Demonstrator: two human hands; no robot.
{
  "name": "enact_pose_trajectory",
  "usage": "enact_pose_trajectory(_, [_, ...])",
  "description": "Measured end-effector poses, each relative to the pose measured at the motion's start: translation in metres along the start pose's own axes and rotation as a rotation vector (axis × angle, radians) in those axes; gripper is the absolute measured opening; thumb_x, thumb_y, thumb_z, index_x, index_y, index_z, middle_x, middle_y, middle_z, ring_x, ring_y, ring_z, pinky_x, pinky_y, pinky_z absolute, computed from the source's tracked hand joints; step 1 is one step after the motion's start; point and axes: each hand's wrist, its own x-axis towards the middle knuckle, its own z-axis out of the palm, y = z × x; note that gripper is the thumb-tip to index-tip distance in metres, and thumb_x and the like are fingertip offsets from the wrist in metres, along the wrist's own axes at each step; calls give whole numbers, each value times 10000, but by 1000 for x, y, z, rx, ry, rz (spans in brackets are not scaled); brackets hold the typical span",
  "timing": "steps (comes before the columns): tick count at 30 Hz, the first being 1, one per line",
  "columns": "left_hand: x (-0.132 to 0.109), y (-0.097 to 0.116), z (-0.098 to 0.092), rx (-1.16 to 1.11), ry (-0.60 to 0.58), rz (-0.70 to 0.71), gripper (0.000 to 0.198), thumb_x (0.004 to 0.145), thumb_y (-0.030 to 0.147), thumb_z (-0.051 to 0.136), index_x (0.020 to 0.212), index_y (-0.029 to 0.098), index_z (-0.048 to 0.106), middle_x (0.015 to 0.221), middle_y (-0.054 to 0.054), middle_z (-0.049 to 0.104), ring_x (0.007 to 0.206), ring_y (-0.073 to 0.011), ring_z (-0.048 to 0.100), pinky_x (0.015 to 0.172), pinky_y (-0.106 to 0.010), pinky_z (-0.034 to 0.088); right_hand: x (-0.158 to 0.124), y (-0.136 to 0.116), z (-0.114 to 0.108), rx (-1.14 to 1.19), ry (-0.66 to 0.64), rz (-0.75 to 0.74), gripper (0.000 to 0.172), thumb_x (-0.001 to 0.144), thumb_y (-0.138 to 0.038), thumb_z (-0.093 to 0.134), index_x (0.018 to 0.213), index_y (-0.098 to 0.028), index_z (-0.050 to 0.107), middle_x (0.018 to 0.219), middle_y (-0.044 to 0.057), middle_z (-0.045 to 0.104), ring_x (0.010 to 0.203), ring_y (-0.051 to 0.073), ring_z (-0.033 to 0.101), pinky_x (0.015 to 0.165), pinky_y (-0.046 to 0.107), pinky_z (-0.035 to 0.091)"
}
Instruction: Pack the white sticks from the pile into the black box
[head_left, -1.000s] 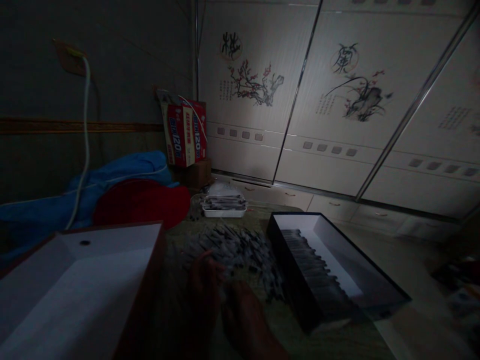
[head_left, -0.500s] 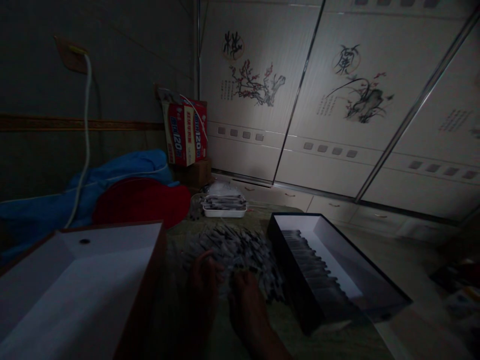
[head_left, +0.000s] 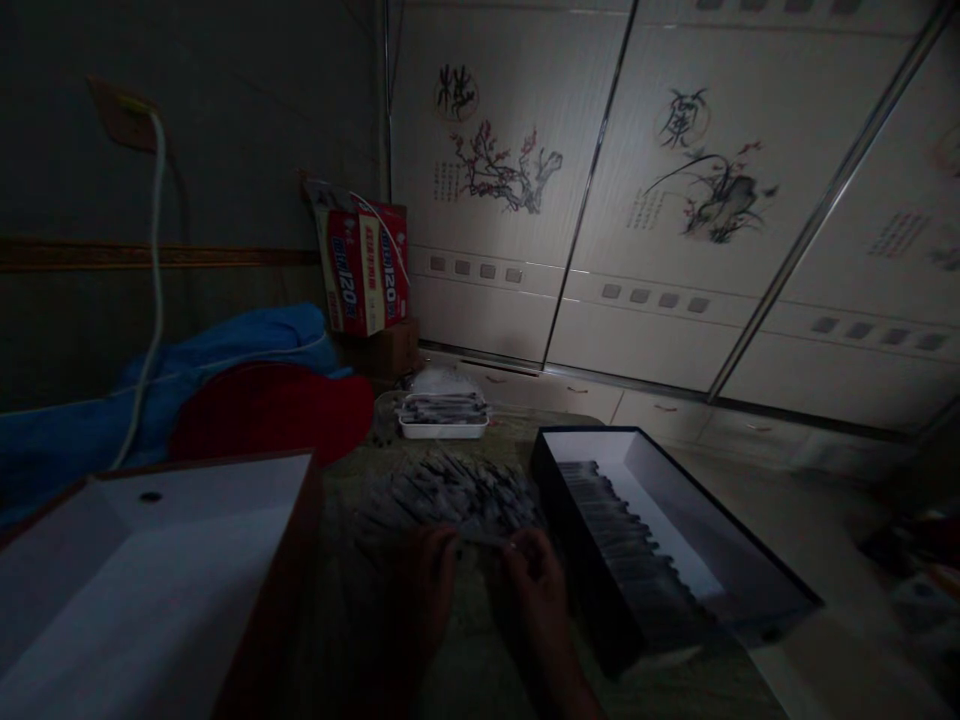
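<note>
Between my two hands stretches a slim, pale, pen-like stick (head_left: 481, 537). My left hand (head_left: 433, 578) is closed at its left end, and my right hand (head_left: 535, 574) pinches it at the right end. Just beyond the fingers lies a loose heap of similar pen-like sticks (head_left: 450, 490), translucent with dark parts. To the right, an open dark-edged box (head_left: 712, 510) holds a row of the same sticks (head_left: 622, 540) laid side by side. Dim light leaves the exact kind of stick unclear.
At the left stands a brown-edged open box (head_left: 195, 560) with a white inside. A white tray (head_left: 444, 430) of sticks sits at the table's back. Behind are a red cloth (head_left: 277, 410), blue fabric (head_left: 247, 335), a red carton (head_left: 367, 265) and a white cable (head_left: 158, 240).
My hands have moved apart, the right one shifting right, and a pale stick now shows between them. Both hands are nearer the front of the heap. The view has shifted slightly.
</note>
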Motion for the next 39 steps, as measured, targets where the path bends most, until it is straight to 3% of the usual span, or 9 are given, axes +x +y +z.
enact_pose_trajectory(3, [-3, 2, 4, -40, -41, -49, 175, 774, 321, 535, 841, 223, 664, 837, -60, 702, 807, -227, 657, 751, -364, 514, 0, -3, -3, 47, 22, 25, 179, 791, -370, 563, 774, -194, 532, 690, -29, 529, 664, 134, 523, 593, 203, 420])
enact_pose_trajectory(9, [-2, 9, 9, -368, -228, -355, 222, 750, 408, 566, 719, 193, 613, 625, -9, 650, 507, -165, 598, 478, -265, 466, -8, -3, 5, 123, -25, 27, 198, 773, -387, 591, 778, -191, 562, 698, -16, 565, 660, 140, 541, 588, 205, 424])
enact_pose_trajectory(12, [0, 11, 8, -413, -198, -415, 245, 731, 431, 572, 718, 187, 599, 598, -4, 633, 469, -159, 570, 437, -259, 444, -9, -6, 7, 89, -23, 8, 177, 773, -364, 585, 769, -189, 558, 694, -16, 562, 649, 137, 528, 584, 208, 415])
enact_pose_trajectory(16, [0, 9, 4, -156, 71, -254, 227, 698, 365, 633, 852, 201, 598, 721, -12, 618, 624, -197, 613, 584, -329, 515, -8, -11, 5, 37, 5, -6, 154, 775, -341, 567, 754, -190, 542, 671, -26, 533, 631, 135, 517, 570, 208, 408])
enact_pose_trajectory(20, [-3, 6, 1, 63, 13, 107, 227, 726, 248, 616, 948, 247, 664, 922, -57, 603, 868, -234, 616, 764, -388, 521, -9, -13, 4, 52, 8, -52, 162, 761, -351, 576, 742, -193, 544, 684, -17, 553, 652, 147, 541, 603, 223, 427])
enact_pose_trajectory(23, [-3, 3, 1, 105, -14, 172, 155, 771, 239, 575, 873, 250, 691, 884, -51, 605, 857, -221, 627, 761, -366, 532, -11, -11, 3, 23, -23, -54, 182, 795, -372, 548, 764, -193, 550, 695, -12, 560, 659, 148, 540, 609, 226, 431])
enact_pose_trajectory(26, [-2, -1, 2, 82, -8, 125, 141, 796, 275, 558, 840, 232, 685, 849, -49, 631, 824, -214, 637, 751, -358, 535, -9, -9, 0, -66, 10, -84, 230, 861, -393, 458, 795, -192, 548, 720, -3, 567, 685, 148, 545, 627, 224, 440])
enact_pose_trajectory(30, [0, -1, 2, 6, -3, 7, 177, 794, 343, 559, 812, 205, 669, 816, -60, 657, 804, -220, 645, 737, -364, 532, 6, -5, -4, -363, 122, -130, 283, 896, -369, 345, 777, -185, 524, 702, 15, 574, 670, 155, 562, 598, 222, 447])
enact_pose_trajectory(39, [-2, 0, 6, -177, 20, -303, 289, 767, 456, 533, 859, 205, 644, 832, -67, 713, 791, -241, 675, 686, -354, 538, 66, -8, 18, -855, -56, -240, 211, 782, -117, 444, 799, -166, 648, 833, 100, 640, 789, 203, 586, 691, 266, 401])
